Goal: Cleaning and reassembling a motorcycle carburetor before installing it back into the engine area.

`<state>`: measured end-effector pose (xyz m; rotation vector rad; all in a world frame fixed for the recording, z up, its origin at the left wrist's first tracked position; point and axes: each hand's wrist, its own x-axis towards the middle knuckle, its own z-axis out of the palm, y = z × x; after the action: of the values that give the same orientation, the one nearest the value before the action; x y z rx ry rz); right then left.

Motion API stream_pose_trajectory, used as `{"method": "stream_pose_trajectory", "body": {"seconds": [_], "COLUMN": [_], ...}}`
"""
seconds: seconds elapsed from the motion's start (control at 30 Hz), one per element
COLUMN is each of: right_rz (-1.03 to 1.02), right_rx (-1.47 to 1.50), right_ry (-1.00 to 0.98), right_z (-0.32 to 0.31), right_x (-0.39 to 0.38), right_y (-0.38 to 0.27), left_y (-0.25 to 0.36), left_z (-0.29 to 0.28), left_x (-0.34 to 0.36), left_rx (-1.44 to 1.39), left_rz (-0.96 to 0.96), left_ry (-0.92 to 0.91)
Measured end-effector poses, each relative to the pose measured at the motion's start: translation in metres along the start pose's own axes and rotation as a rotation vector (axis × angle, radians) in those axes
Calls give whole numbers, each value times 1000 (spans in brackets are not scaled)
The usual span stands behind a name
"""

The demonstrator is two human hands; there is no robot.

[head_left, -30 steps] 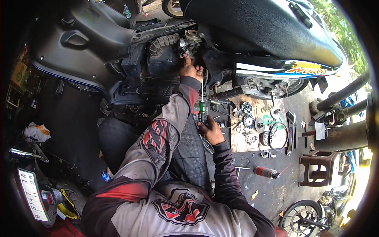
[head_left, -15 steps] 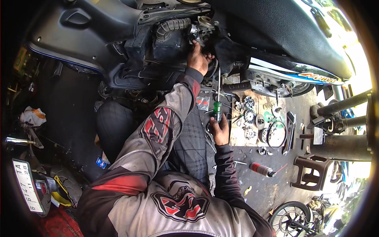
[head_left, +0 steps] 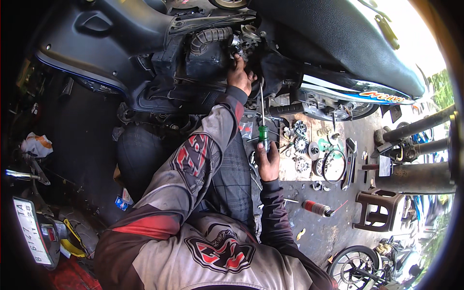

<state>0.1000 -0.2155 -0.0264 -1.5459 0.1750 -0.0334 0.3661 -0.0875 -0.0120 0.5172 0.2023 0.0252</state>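
Observation:
The side of a motor scooter (head_left: pixel 193 99) fills the far part of the view, with its carburetor (head_left: pixel 235 46) exposed beside a ribbed black intake hose (head_left: pixel 210 38). My left hand (head_left: pixel 239 78) reaches up to the carburetor, thumb against its lower side and fingers curled; what the fingers touch behind it is partly hidden. My right hand (head_left: pixel 268 162) is closed round the green handle of a long screwdriver (head_left: pixel 263 131). The metal shaft points away from me toward the scooter, beside my left hand, and its tip is hard to make out among the dark parts.
Right of the screwdriver, a board (head_left: pixel 287 169) carries several gear-like parts and a black ring (head_left: pixel 334 166). A spray can (head_left: pixel 316 208) lies on the floor near a brown plastic stool (head_left: pixel 379 210). Thick pipes (head_left: pixel 415 176) stand at the right; another motorcycle's tail (head_left: pixel 53 232) is at the lower left.
The view has shifted slightly. The screwdriver shaft leans a little more to the left; both hands keep nearly the same places and grips.

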Motion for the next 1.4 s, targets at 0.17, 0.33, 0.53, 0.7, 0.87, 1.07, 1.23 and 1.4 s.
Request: {"method": "stream_pose_trajectory", "body": {"seconds": [0.17,0.33,0.53,0.7,0.87,1.07,1.23,1.4], "right_rz": [-118,-191,-216,-219,-163,-183,-315,-616], "right_rx": [-243,-319,-407,-497,-470,-433,-812,-1084], "right_ry": [84,113,116,144,143,136,243,257], "right_z": [11,27,37,39,46,53,60,80], "right_x": [28,54,65,74,77,80,81,77], "right_y": [-30,-46,-65,-59,-71,-89,-128,-155], "left_y": [-3,1,-2,-7,-5,-2,-8,-9], "left_z": [21,4,1,-2,-4,-7,-3,-21], "left_x": [-21,-21,-17,-18,-21,-15,-14,-1], "left_rx": [8,9,9,-3,-72,-33,-96,-322], "left_rz": [55,12,36,39,21,51,19,5], "left_ry": [43,24,-4,-14,-112,-137,-141,-179]}}
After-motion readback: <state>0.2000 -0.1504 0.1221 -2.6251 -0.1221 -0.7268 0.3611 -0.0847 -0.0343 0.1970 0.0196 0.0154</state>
